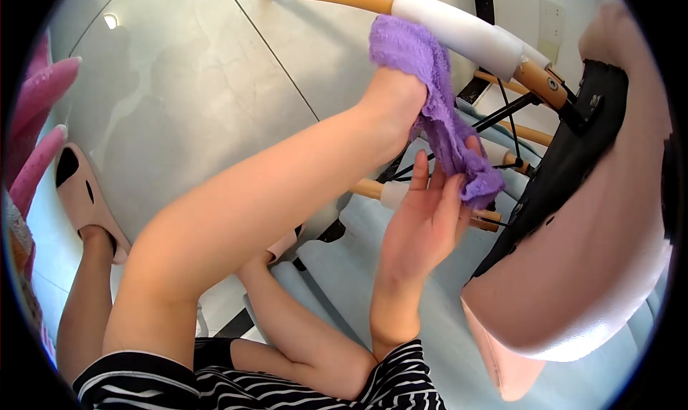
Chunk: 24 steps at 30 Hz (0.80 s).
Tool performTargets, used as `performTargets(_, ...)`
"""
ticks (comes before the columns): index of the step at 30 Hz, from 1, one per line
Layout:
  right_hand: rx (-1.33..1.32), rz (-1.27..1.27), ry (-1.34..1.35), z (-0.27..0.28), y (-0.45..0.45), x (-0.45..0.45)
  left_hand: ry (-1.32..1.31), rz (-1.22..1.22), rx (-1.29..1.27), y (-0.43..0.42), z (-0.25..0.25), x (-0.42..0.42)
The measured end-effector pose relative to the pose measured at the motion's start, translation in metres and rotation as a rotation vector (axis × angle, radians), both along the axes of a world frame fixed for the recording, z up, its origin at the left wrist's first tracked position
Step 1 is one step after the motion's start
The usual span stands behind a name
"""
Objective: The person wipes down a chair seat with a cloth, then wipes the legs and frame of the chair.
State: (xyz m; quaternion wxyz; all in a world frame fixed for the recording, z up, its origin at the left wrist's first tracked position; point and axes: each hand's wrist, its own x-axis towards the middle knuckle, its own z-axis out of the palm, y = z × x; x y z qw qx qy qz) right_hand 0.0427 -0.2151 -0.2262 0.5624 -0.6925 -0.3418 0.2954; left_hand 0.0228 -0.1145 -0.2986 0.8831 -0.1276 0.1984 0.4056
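Note:
A fuzzy purple cloth (444, 116) covers the fingers of my left hand (390, 120) and lies against the white-covered part of a chair leg (459, 34). Those fingers are hidden under it. My right hand (426, 220) has its palm turned up and holds the cloth's lower end between thumb and fingers, with some fingers stretched out. The chair lies tipped, its pink seat (580, 267) on the right and its black underside (573, 152) facing my hands. The legs have wooden ends, and black metal rods (509, 113) run between them.
Light blue-grey padded surfaces (401, 267) lie below the chair. Pale floor tiles (193, 116) spread out at left, with a pink slipper (89, 195) on my foot. Pink finger-shaped things (43, 95) hang at the left edge. A wall socket plate (550, 23) is at upper right.

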Motion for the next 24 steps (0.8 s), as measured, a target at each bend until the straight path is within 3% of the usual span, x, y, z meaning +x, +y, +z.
performTargets(6,-0.023,-0.015,0.097,-0.017,0.005,0.007,0.192,0.007,0.154,0.01,-0.016,0.011)
performTargets(7,-0.041,-0.021,0.108,-0.019,0.004,0.008,0.252,0.125,0.177,0.009,-0.016,0.018)
performTargets(10,-0.058,-0.02,0.129,-0.023,0.002,0.013,0.375,0.17,0.098,0.017,-0.015,0.033)
performTargets(13,-0.038,-0.052,0.107,-0.021,0.003,0.013,0.227,0.142,0.086,0.014,-0.009,0.028)
performTargets(16,0.045,-0.03,0.122,-0.02,-0.004,0.017,-0.008,-0.14,0.115,-0.007,0.003,0.011)
performTargets(24,0.043,-0.002,0.108,-0.012,-0.009,0.021,0.161,-0.33,0.274,-0.011,0.015,0.0)
